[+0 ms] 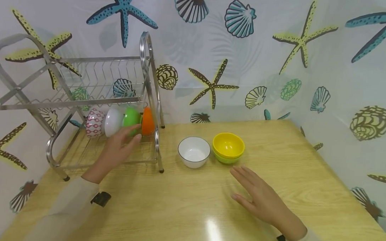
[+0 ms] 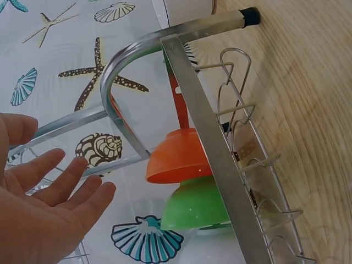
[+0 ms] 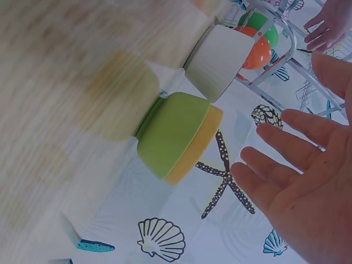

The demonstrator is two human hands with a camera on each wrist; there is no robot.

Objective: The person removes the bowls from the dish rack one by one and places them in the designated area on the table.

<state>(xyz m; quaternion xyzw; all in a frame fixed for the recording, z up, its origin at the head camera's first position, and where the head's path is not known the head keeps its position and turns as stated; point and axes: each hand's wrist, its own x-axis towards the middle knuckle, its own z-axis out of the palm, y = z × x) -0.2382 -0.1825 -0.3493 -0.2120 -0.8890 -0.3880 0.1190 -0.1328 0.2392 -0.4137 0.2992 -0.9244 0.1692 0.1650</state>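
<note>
My left hand [image 1: 118, 146] reaches in front of the lower shelf of a metal dish rack, fingers loosely extended and nothing held. An orange bowl [image 1: 148, 121] and a green bowl [image 1: 131, 118] stand on their sides just beyond its fingertips, beside a white bowl [image 1: 113, 122] and a red-patterned bowl [image 1: 95, 123]. In the left wrist view the palm is bare and a gap separates it from the orange bowl [image 2: 179, 157]. Above the table, my right hand [image 1: 260, 195] hovers with straight fingers, near a yellow bowl [image 1: 228, 144] nested in a light green bowl [image 1: 226, 159].
A white bowl with a dark rim [image 1: 194, 151] stands upright on the wooden table [image 1: 164, 204], between the rack and the nested bowls. The two-tier rack [image 1: 157, 144] stands at the left, its upper shelf above the bowls. A patterned curtain [image 1: 265, 59] hangs behind.
</note>
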